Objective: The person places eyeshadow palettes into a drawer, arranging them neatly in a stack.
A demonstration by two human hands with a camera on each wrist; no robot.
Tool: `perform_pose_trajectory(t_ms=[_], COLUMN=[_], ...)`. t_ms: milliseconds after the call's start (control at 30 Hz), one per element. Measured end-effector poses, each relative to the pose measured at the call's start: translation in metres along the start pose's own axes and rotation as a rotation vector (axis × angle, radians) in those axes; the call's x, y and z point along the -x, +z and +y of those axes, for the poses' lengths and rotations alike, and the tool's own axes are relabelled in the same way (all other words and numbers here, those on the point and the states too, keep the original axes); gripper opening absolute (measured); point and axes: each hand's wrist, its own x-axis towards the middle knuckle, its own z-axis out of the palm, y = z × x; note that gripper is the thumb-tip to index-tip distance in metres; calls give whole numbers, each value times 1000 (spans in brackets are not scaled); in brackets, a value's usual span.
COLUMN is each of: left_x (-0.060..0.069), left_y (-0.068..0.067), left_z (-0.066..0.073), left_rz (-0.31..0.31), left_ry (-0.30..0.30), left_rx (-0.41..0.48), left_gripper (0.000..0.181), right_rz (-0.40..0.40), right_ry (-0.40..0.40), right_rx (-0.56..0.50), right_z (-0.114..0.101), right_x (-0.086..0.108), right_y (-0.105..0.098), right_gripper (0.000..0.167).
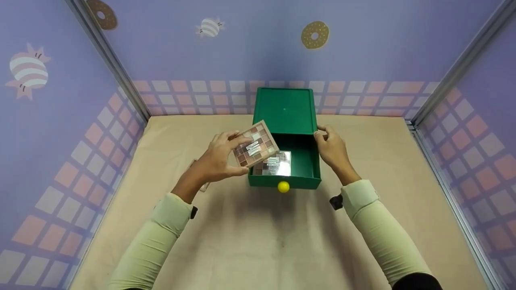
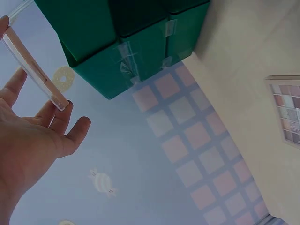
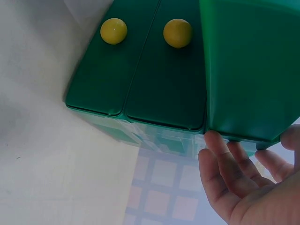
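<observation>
Green three-drawer cabinet [image 1: 285,108] at 12 o'clock, top drawer [image 1: 305,164] pulled out toward 6. Right hand [image 1: 333,151] at drawer's 2, fingers bent against cabinet's front corner; can't tell if gripping. Left hand [image 1: 215,160] at 9, pinching tilted eyeshadow palette [image 1: 261,147] by its edges, above drawer's 10 o'clock side. Second palette [image 1: 274,163] flat inside, 9 o'clock side; third palette [image 2: 288,108] lying outside, at 8. Looks like loading midway; probably needing held palette levelled, lowered inside, released.
</observation>
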Motion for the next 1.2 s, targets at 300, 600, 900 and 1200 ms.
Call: perform_pose_trajectory(t_ms=[300,600,900,1200], left_x=[-15,-31,-38,-38], left_y=[5,11,17,19], left_z=[15,27,32,28], left_rz=[-75,-195,-227,-258], left_ry=[63,80,98,136], left_rx=[-69,-55,20,70], left_gripper=[74,77,80,82], right_rz=[-2,4,2,4], right_ry=[1,6,10,2], right_rx=[-1,-4,-7,4], right_z=[1,2,2,1], right_x=[-1,0,0,-1], right_y=[-1,0,1,0], right_gripper=[49,49,49,49])
